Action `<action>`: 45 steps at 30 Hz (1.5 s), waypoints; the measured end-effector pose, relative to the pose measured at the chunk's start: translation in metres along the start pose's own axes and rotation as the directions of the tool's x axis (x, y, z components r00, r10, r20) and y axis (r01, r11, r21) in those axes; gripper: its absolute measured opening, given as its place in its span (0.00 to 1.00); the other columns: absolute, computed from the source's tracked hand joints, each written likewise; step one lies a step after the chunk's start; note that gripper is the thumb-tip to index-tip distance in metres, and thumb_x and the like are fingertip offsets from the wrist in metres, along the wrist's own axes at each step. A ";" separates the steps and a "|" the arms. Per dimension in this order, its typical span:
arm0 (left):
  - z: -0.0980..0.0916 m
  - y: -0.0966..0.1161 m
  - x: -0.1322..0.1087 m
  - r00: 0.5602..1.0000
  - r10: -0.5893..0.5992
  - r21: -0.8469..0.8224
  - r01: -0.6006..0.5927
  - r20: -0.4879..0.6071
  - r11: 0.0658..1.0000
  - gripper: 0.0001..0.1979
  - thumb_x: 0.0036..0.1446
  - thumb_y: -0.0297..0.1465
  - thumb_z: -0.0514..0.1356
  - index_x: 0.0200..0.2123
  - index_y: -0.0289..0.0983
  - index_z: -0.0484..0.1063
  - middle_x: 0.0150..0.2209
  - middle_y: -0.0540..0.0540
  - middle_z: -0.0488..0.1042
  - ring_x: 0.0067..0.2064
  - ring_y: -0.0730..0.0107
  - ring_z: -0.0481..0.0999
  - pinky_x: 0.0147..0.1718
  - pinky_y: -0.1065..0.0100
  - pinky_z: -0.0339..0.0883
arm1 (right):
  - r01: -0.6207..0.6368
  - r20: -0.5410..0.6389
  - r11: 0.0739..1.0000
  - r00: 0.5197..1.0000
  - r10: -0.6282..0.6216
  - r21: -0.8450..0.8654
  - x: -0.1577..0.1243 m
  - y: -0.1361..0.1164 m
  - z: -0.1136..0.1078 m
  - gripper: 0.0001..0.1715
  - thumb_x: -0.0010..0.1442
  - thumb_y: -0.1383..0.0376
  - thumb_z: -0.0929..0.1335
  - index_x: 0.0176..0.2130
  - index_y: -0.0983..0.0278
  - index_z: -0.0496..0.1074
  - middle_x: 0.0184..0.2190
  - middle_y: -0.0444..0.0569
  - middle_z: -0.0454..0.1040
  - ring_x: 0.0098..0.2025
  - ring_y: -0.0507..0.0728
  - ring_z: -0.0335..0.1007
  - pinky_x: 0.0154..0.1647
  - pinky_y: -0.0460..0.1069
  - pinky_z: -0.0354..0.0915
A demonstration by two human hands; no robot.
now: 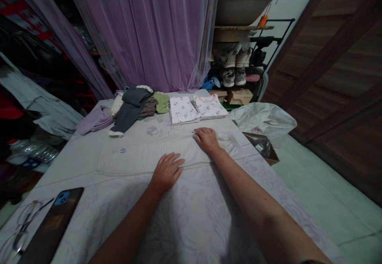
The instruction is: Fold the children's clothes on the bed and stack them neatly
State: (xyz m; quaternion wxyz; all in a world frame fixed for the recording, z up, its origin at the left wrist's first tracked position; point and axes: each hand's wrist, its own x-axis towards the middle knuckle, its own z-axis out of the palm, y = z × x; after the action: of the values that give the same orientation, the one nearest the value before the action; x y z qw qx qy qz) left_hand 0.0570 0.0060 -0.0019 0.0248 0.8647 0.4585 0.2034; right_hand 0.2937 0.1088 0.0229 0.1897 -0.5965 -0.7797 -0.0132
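A pale striped garment, which looks like a folded pair of trousers (134, 158), lies stretched sideways across the cloth-covered table. A small label shows near its left end, and its right end is gathered. My left hand (167, 171) rests on the near edge of the garment at its middle, fingers spread. Farther right, my right hand (206, 139) lies flat on the fabric, its fingers pointing left. Neither hand grips anything that I can see. Just beyond the garment are two folded printed tops, one white (183, 110) and one with a pink collar (210, 106).
Dark grey clothing (131, 106), a green piece (161, 102) and a folded lilac garment (94, 119) are heaped at the back left. A phone (53, 224) and glasses (25, 228) lie front left. Beyond the right edge are a plastic bag (265, 118) and a cardboard box (270, 156).
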 end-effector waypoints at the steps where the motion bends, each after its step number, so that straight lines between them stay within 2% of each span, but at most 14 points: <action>1: 0.000 0.000 0.000 1.000 -0.001 0.003 0.001 0.003 1.000 0.17 0.64 0.35 0.53 0.54 0.44 0.72 0.58 0.45 0.72 0.61 0.61 0.66 0.63 0.51 0.54 | 0.022 -0.049 0.999 0.999 -0.021 0.028 -0.008 -0.002 -0.001 0.20 0.66 0.60 0.62 0.54 0.62 0.72 0.52 0.55 0.74 0.54 0.61 0.66 0.57 0.57 0.53; 8: -0.001 0.001 0.002 0.998 -0.010 0.068 0.006 0.056 0.998 0.20 0.65 0.39 0.52 0.58 0.46 0.69 0.61 0.45 0.68 0.63 0.60 0.64 0.64 0.51 0.53 | 0.136 -0.147 0.987 0.982 -0.122 0.088 -0.075 0.010 -0.013 0.16 0.66 0.62 0.62 0.48 0.60 0.75 0.50 0.52 0.76 0.53 0.59 0.67 0.54 0.54 0.58; 11: 0.000 0.000 0.001 0.996 0.012 0.115 -0.022 0.086 0.993 0.23 0.65 0.43 0.51 0.61 0.49 0.65 0.64 0.45 0.64 0.66 0.58 0.60 0.64 0.50 0.49 | -0.026 -0.164 1.000 0.986 0.025 -0.007 -0.078 0.032 -0.026 0.16 0.64 0.64 0.63 0.47 0.61 0.75 0.52 0.53 0.75 0.56 0.62 0.65 0.56 0.57 0.56; 14: 0.002 -0.002 0.001 0.988 0.027 0.155 -0.050 0.149 0.987 0.26 0.65 0.46 0.50 0.64 0.52 0.60 0.67 0.45 0.59 0.67 0.56 0.56 0.65 0.48 0.46 | -0.283 -0.204 0.955 0.944 0.261 -0.088 -0.063 0.055 -0.043 0.22 0.62 0.62 0.64 0.55 0.63 0.71 0.58 0.57 0.69 0.60 0.65 0.59 0.57 0.59 0.54; 17: 0.003 -0.003 0.001 0.982 0.034 0.162 -0.064 0.185 0.985 0.27 0.64 0.49 0.49 0.65 0.54 0.56 0.68 0.46 0.56 0.68 0.55 0.53 0.65 0.47 0.43 | -0.470 -0.110 0.875 0.882 0.459 -0.116 -0.042 0.070 -0.054 0.33 0.59 0.56 0.67 0.60 0.67 0.65 0.55 0.61 0.71 0.56 0.68 0.63 0.53 0.58 0.58; 19: 0.003 -0.003 0.002 0.980 0.035 0.160 -0.067 0.198 0.985 0.28 0.64 0.49 0.49 0.66 0.54 0.55 0.69 0.46 0.55 0.69 0.55 0.52 0.65 0.46 0.42 | -0.495 -0.019 0.860 0.868 0.497 -0.128 -0.031 0.076 -0.056 0.30 0.58 0.55 0.68 0.57 0.65 0.68 0.50 0.58 0.74 0.52 0.66 0.67 0.50 0.57 0.60; 23: 0.001 -0.002 0.003 0.974 0.020 0.159 -0.057 0.226 0.986 0.27 0.64 0.50 0.49 0.65 0.56 0.55 0.69 0.46 0.54 0.69 0.54 0.51 0.64 0.43 0.40 | -0.482 0.013 0.868 0.873 0.487 -0.120 -0.021 0.083 -0.047 0.17 0.60 0.58 0.67 0.47 0.60 0.76 0.46 0.54 0.76 0.49 0.63 0.70 0.46 0.53 0.62; 28: 0.002 -0.002 0.003 0.975 0.021 0.149 -0.055 0.221 0.987 0.26 0.64 0.49 0.50 0.64 0.57 0.58 0.69 0.48 0.55 0.69 0.54 0.51 0.65 0.43 0.38 | -0.475 0.009 0.880 0.880 0.475 -0.034 -0.029 0.093 -0.036 0.25 0.60 0.57 0.67 0.55 0.63 0.71 0.47 0.56 0.75 0.49 0.63 0.71 0.47 0.53 0.65; 32: 0.000 0.000 0.004 0.971 0.002 0.148 -0.038 0.238 0.988 0.25 0.63 0.49 0.51 0.63 0.57 0.60 0.69 0.47 0.55 0.69 0.54 0.52 0.65 0.43 0.39 | -0.420 -0.167 0.907 0.892 0.420 0.037 -0.045 0.085 -0.039 0.30 0.59 0.59 0.66 0.59 0.64 0.66 0.54 0.59 0.72 0.54 0.66 0.68 0.51 0.58 0.64; 36: -0.004 0.005 0.007 0.962 -0.026 0.153 -0.016 0.273 0.988 0.27 0.64 0.48 0.51 0.65 0.55 0.57 0.69 0.45 0.54 0.69 0.52 0.51 0.64 0.40 0.39 | -0.137 -0.335 0.984 0.927 0.169 0.115 -0.072 0.062 -0.040 0.20 0.63 0.60 0.63 0.52 0.61 0.72 0.53 0.55 0.73 0.56 0.62 0.67 0.56 0.57 0.61; 38: -0.005 0.006 0.008 0.958 -0.037 0.153 -0.007 0.284 0.988 0.27 0.64 0.48 0.50 0.65 0.55 0.56 0.69 0.46 0.54 0.69 0.52 0.50 0.64 0.40 0.38 | -0.136 -0.393 0.979 0.901 0.185 0.150 -0.088 0.057 -0.041 0.18 0.62 0.59 0.62 0.48 0.62 0.74 0.51 0.55 0.74 0.54 0.61 0.68 0.56 0.57 0.61; 41: -0.004 0.008 0.007 0.959 -0.045 0.154 0.002 0.279 0.988 0.27 0.64 0.48 0.50 0.65 0.55 0.56 0.69 0.46 0.54 0.69 0.51 0.50 0.64 0.39 0.38 | -0.438 -0.396 0.867 0.771 0.499 0.239 -0.105 0.062 -0.046 0.21 0.61 0.57 0.61 0.46 0.65 0.74 0.45 0.57 0.76 0.47 0.61 0.71 0.48 0.55 0.65; 43: -0.002 0.008 0.006 0.967 -0.042 0.158 0.001 0.253 0.987 0.27 0.64 0.48 0.49 0.65 0.54 0.57 0.69 0.46 0.54 0.69 0.51 0.50 0.64 0.39 0.37 | -0.623 -0.254 0.746 0.702 0.666 0.235 -0.110 0.067 -0.053 0.23 0.62 0.54 0.60 0.44 0.65 0.75 0.40 0.56 0.77 0.41 0.61 0.73 0.41 0.53 0.65; 45: 0.000 0.008 0.004 0.976 -0.036 0.164 0.001 0.215 0.986 0.27 0.65 0.48 0.49 0.65 0.53 0.57 0.68 0.45 0.55 0.69 0.52 0.51 0.64 0.40 0.38 | -0.709 -0.081 0.687 0.684 0.725 0.159 -0.109 0.071 -0.060 0.25 0.62 0.49 0.60 0.40 0.63 0.76 0.36 0.55 0.78 0.38 0.61 0.73 0.37 0.52 0.63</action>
State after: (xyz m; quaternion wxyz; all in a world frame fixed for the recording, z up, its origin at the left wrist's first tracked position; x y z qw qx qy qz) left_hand 0.0653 0.0049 0.0017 0.0059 0.8766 0.4762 0.0691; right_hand 0.4003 0.0129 0.0304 0.2666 -0.8398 -0.4683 0.0659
